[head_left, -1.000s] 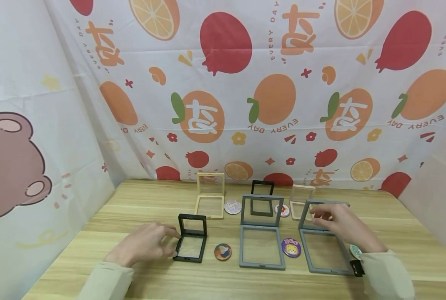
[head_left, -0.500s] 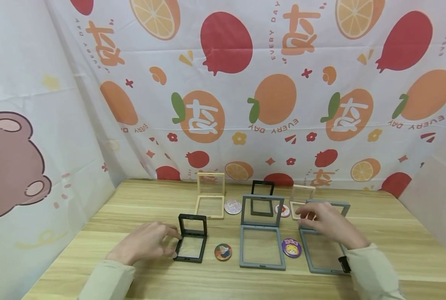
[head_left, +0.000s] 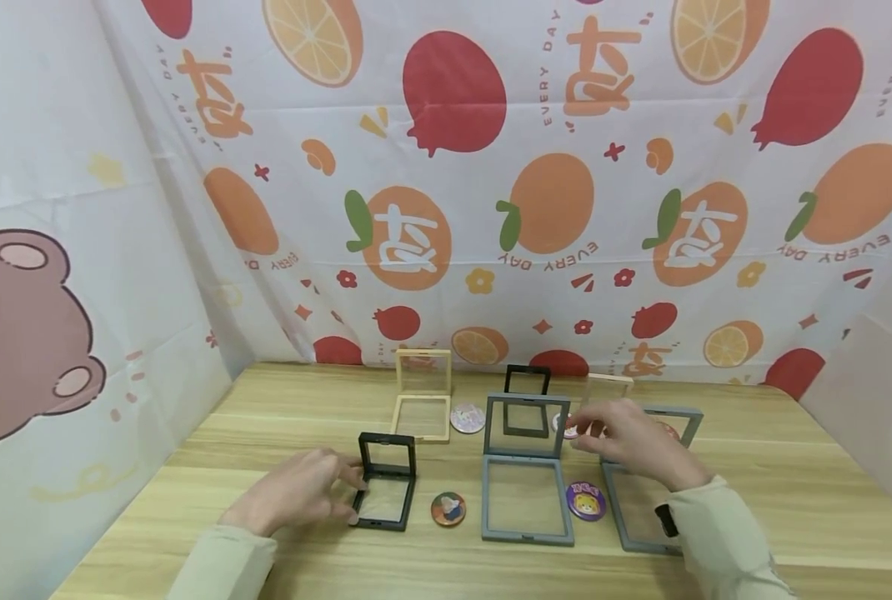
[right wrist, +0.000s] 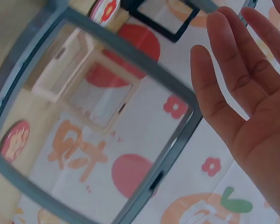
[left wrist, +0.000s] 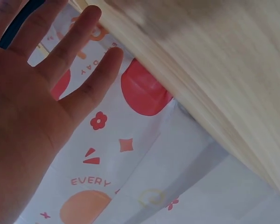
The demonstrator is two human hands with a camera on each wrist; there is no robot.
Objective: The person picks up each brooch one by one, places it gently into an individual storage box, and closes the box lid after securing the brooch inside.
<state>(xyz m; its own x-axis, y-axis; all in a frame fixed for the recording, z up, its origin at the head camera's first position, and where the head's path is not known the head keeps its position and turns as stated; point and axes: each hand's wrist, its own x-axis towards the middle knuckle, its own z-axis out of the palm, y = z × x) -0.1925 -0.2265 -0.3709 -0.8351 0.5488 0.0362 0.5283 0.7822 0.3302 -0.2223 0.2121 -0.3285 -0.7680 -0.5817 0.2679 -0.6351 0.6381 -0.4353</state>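
Note:
In the head view my left hand (head_left: 296, 490) is at the left side of a small black hinged display frame (head_left: 388, 438), thumb and fingertips by its edge, fingers fairly straight. The frame's lid stands up. My right hand (head_left: 629, 442) hovers between two larger grey display frames, the middle one (head_left: 528, 459) and the right one (head_left: 617, 508), holding nothing. Its fingertips are close to the middle frame's raised lid; contact cannot be told. In the right wrist view its fingers (right wrist: 226, 56) are extended beside a grey lid (right wrist: 130, 58). A purple bear badge (head_left: 586, 502) lies between the grey frames.
A round badge (head_left: 448, 509) lies between the black and middle grey frames. Behind stand a beige frame (head_left: 421, 396), another black frame (head_left: 527, 369) and a pale frame (head_left: 609, 378), with a lilac badge (head_left: 468, 418). A fruit-print curtain (head_left: 446, 208) hangs behind the table.
My right hand has moved left from the right grey frame's raised lid toward the middle grey frame. The left hand has stayed by the small black frame.

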